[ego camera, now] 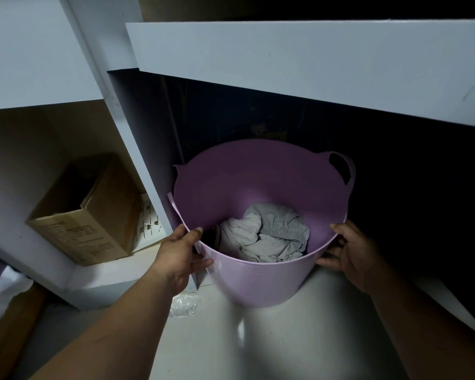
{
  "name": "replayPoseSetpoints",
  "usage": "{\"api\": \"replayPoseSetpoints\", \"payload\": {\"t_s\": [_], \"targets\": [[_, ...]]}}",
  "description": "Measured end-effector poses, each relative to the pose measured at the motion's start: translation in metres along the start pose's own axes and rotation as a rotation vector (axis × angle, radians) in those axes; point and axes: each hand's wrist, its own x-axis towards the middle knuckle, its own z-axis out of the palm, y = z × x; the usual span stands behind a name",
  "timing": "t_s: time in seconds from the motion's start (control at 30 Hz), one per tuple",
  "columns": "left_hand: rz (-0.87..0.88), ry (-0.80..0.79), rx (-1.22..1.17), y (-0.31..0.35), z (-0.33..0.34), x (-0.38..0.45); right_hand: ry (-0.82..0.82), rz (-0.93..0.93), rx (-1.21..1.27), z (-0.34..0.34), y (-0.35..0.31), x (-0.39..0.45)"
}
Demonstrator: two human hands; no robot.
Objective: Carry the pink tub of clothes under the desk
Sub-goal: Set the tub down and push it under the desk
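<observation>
Tub (261, 272) at surface (299, 67) edge, part under; your left hand (177, 256), right hand (348, 256) grip rim. Push deeper.

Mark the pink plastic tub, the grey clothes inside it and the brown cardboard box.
Pink plastic tub (261, 281): head view, on its near outer wall.
Grey crumpled clothes (266, 237): head view, middle of the pile.
Brown cardboard box (77, 237): head view, on its printed front face.
</observation>
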Motion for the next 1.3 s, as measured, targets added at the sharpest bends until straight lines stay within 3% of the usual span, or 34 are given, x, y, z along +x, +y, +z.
{"api": "replayPoseSetpoints", "payload": {"t_s": [1.3], "targets": [[0.006,-0.017,-0.011,0.002,0.000,0.016,-0.014,-0.003,0.013,-0.001,0.003,0.011]]}}
